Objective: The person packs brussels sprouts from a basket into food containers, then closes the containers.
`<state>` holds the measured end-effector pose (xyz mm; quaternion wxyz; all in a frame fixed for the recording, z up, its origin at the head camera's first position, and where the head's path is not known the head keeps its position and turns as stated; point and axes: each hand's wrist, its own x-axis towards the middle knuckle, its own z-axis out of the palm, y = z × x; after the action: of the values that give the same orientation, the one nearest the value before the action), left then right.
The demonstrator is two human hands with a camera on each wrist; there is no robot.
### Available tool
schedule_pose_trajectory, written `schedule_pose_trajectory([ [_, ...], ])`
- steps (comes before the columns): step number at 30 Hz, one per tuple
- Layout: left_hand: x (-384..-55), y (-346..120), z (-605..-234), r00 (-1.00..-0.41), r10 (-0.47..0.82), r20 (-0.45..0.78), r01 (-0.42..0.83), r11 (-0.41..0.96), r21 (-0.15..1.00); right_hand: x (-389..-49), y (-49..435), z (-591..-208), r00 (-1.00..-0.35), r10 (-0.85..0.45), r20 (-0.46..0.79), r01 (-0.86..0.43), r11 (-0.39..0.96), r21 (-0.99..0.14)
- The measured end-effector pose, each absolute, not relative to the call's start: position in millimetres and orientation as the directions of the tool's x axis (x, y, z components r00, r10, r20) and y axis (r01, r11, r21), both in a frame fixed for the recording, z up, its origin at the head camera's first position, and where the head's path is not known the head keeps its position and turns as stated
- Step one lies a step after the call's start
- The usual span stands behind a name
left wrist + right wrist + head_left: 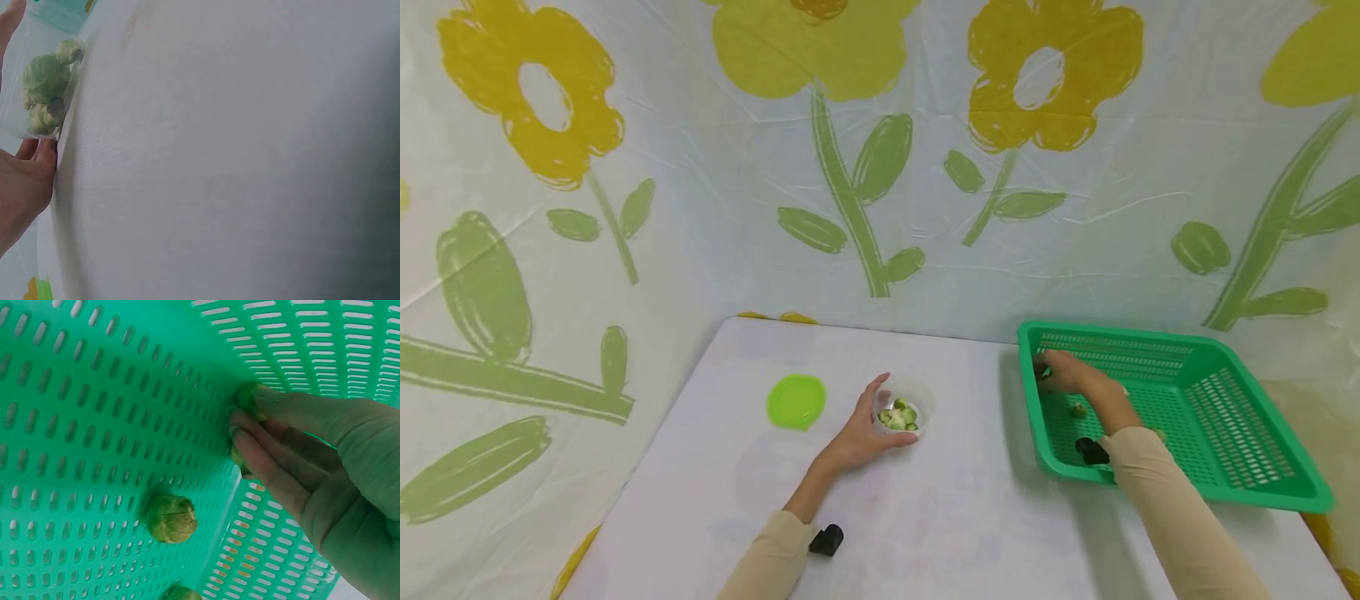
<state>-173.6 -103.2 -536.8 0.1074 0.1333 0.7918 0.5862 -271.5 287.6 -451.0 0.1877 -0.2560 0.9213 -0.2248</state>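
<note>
My left hand (854, 440) grips a clear round plastic container (927, 403) on the white table, thumb on the near side and fingers on the far side. Several Brussels sprouts (47, 78) lie inside it. My right hand (337, 450) reaches into the left part of a green slotted basket (1277, 497). Between its thumb and fingertips it pinches a Brussels sprout (251, 400). Just below the fingertips another sprout (237, 461) shows, partly covered by them. A loose sprout (171, 519) rests on the basket floor, with one more at the lower frame edge.
A bright green lid (796, 402) lies flat on the table, left of the container. The basket's raised wall stands between the container and my right hand. Behind the table hangs a flower-printed cloth (925, 225), and more of it runs along the left side.
</note>
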Motion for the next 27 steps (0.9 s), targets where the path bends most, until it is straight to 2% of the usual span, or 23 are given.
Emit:
schedule_pose_trajectory([
  [17, -176.3, -104.4, -545.7, -0.943, 0.330, -0.036, 0.077, 0.323, 0.943, -263.4, 301.0, -444.7, -0.801, -0.586, -0.120, -0.458, 0.730, -0.508],
  [27, -178.1, -105.9, -546.6, -0.941, 0.336, -0.025, 0.088, 0.319, 0.944, -261.1, 303.5, -430.6, -0.837, -0.546, -0.041, -0.457, 0.738, -0.497],
])
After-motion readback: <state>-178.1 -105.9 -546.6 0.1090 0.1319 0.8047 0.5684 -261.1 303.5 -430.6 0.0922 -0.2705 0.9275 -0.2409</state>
